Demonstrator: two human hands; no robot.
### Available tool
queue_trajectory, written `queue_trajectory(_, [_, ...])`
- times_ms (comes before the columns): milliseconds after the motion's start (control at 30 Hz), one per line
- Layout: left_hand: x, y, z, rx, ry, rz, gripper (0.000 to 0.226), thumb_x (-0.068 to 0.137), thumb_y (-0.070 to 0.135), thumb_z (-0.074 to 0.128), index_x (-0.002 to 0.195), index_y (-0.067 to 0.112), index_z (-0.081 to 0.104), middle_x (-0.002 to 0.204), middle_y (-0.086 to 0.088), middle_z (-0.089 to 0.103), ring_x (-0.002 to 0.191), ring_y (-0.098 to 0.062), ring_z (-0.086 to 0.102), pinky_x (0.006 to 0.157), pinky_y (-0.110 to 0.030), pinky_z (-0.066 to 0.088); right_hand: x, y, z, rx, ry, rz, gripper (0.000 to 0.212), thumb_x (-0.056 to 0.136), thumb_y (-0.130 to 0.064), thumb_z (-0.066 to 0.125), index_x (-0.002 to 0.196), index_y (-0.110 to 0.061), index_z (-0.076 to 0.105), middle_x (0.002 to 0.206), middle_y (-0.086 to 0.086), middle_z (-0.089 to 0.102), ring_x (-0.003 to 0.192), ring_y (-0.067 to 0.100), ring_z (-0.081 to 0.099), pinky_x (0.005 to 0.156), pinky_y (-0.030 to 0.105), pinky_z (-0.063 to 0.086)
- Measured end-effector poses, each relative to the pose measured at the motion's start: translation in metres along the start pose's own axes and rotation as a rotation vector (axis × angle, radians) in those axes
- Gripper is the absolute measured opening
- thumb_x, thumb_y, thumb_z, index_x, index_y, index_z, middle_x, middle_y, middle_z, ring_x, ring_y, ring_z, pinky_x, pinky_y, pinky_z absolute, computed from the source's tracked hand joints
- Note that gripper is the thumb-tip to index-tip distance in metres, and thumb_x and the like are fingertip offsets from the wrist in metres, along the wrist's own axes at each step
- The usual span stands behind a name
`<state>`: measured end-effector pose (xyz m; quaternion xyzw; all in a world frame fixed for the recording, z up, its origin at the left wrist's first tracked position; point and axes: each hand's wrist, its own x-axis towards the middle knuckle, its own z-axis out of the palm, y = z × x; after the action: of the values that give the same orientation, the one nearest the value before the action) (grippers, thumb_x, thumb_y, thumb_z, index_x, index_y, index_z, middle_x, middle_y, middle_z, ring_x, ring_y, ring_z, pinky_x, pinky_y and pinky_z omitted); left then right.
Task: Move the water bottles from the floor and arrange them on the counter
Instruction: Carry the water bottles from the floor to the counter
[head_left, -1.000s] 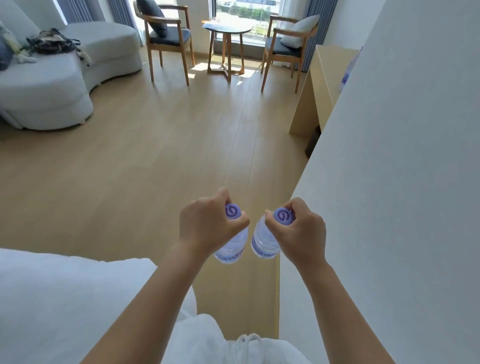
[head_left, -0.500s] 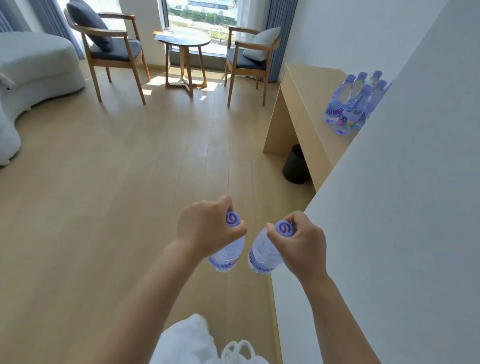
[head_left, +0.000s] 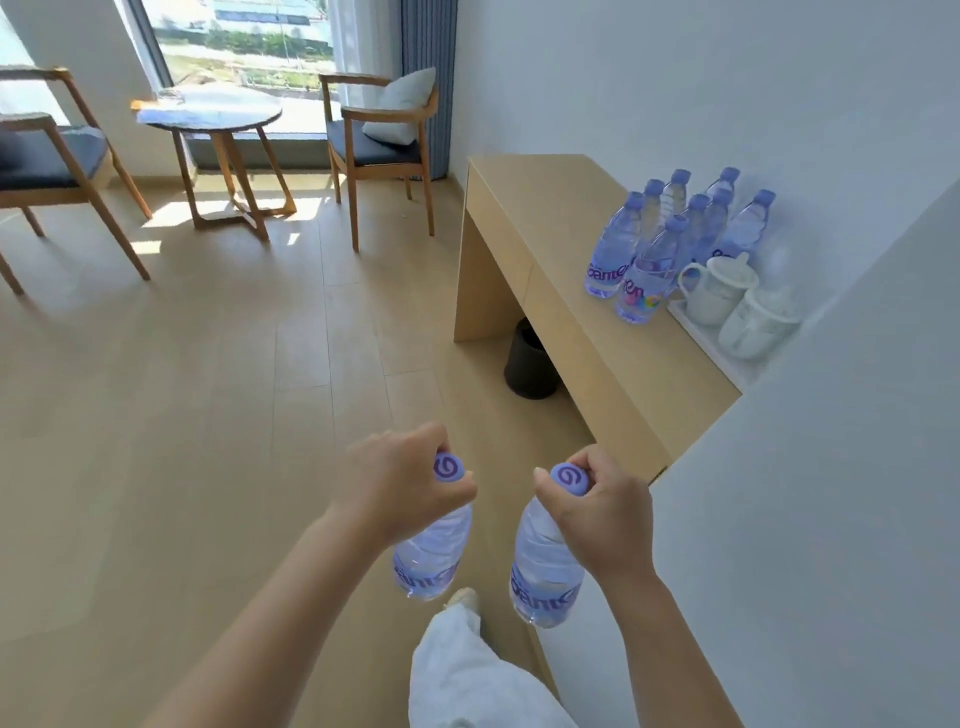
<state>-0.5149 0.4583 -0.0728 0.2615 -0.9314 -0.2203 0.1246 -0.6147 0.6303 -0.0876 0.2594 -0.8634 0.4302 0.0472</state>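
My left hand (head_left: 400, 480) grips the neck of a clear water bottle (head_left: 431, 558) with a purple cap, hanging upright above the wooden floor. My right hand (head_left: 602, 514) grips a second such bottle (head_left: 545, 577) the same way, just right of the first. Ahead on the right stands the light wooden counter (head_left: 545, 228) against the white wall. Several water bottles (head_left: 670, 239) with purple caps stand grouped on its far right side.
Two white lidded cups (head_left: 737, 306) sit on a white tray next to the grouped bottles. A black bin (head_left: 530, 364) stands under the counter. Two wooden chairs (head_left: 379, 140) and a round table (head_left: 213, 119) stand by the window. A white wall (head_left: 831, 519) juts out at my right.
I have walked forward and turned right. The counter with its bottles and cups has come closer and into fuller view. Both hands still carry their bottles, now slightly further apart.
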Motion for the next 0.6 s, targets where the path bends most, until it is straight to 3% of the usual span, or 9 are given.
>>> queue_trajectory(100, [0.07, 0.006, 0.011, -0.03, -0.034, 0.063, 0.032, 0.057, 0.054, 0.046, 0.063, 0.022, 0.044, 0.054, 0.005, 0.05, 0.055, -0.016, 0.047, 0.053, -0.026, 0.036, 0.06, 0.009, 0.016, 0.022, 0.044, 0.038, 0.036, 0.073, -0.03, 0.075, 0.06, -0.026, 0.042, 0.05, -0.01, 0.047, 0.048, 0.005, 0.049, 0.046, 0.01, 0.036])
queue_trajectory(233, [0.163, 0.022, 0.013, -0.051, -0.022, 0.127, 0.031, 0.065, 0.048, 0.057, 0.068, 0.019, 0.045, 0.052, 0.006, 0.044, 0.054, -0.014, 0.04, 0.048, -0.023, 0.029, 0.145, 0.017, 0.033, 0.06, 0.067, 0.075, 0.036, 0.072, -0.025, 0.075, 0.061, -0.025, 0.041, 0.049, -0.01, 0.044, 0.047, 0.007, 0.042, 0.048, 0.021, 0.035])
queue_trajectory(367, [0.241, 0.035, 0.013, -0.058, -0.003, 0.171, 0.028, 0.07, 0.043, 0.062, 0.069, 0.022, 0.043, 0.051, 0.007, 0.042, 0.052, -0.014, 0.04, 0.05, -0.024, 0.033, 0.216, 0.02, 0.044, 0.023, 0.032, 0.044, 0.036, 0.072, -0.027, 0.074, 0.062, -0.03, 0.039, 0.053, -0.009, 0.049, 0.054, 0.01, 0.047, 0.051, 0.016, 0.034])
queue_trajectory(500, [0.307, 0.045, 0.016, -0.063, -0.014, 0.195, 0.035, 0.069, 0.043, 0.063, 0.063, 0.024, 0.034, 0.05, 0.006, 0.043, 0.051, -0.016, 0.041, 0.048, -0.022, 0.029, 0.274, 0.026, 0.052, -0.009, 0.031, 0.063, 0.032, 0.074, -0.029, 0.072, 0.065, -0.025, 0.042, 0.053, -0.01, 0.047, 0.052, 0.008, 0.043, 0.05, 0.016, 0.032])
queue_trajectory(600, [0.355, 0.046, 0.023, -0.069, -0.025, 0.201, 0.033, 0.07, 0.044, 0.063, 0.065, 0.022, 0.04, 0.055, 0.002, 0.051, 0.057, -0.021, 0.051, 0.049, -0.022, 0.03, 0.313, 0.035, 0.062, -0.007, 0.033, 0.08, 0.033, 0.075, -0.028, 0.072, 0.063, -0.022, 0.042, 0.051, -0.01, 0.047, 0.051, 0.008, 0.043, 0.049, 0.016, 0.03])
